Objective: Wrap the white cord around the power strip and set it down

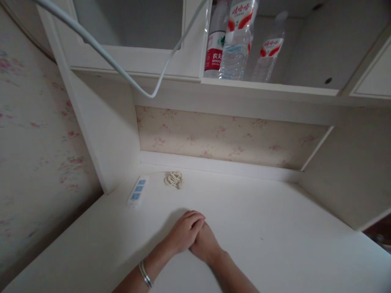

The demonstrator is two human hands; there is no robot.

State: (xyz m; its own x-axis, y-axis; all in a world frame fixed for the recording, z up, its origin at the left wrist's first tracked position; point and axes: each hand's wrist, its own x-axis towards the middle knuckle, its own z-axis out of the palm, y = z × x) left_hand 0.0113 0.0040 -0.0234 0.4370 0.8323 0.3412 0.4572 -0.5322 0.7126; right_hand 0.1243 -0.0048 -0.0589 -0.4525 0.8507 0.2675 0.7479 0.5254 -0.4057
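My left hand (185, 230) lies over my right hand (207, 244) near the front middle of the white desk (262, 211). The left fingers are closed together around the back of the right hand. Most of the right fingers are hidden beneath the left, so their pose does not show. A silver bracelet (145, 274) circles my left wrist. Beyond the hands, a bundle of cream-coloured cord (174, 180) lies loosely coiled. To its left is a white power strip (138, 191) with blue socket faces. Neither hand touches the cord or the strip.
Overhead, an open cabinet shelf (275, 86) holds a red-labelled bottle (213, 57) and clear plastic bottles (233, 61). A pale bent tube (122, 72) hangs in front of the cabinet. White side panels (106, 122) enclose the desk, and floral wallpaper (214, 132) covers the back.
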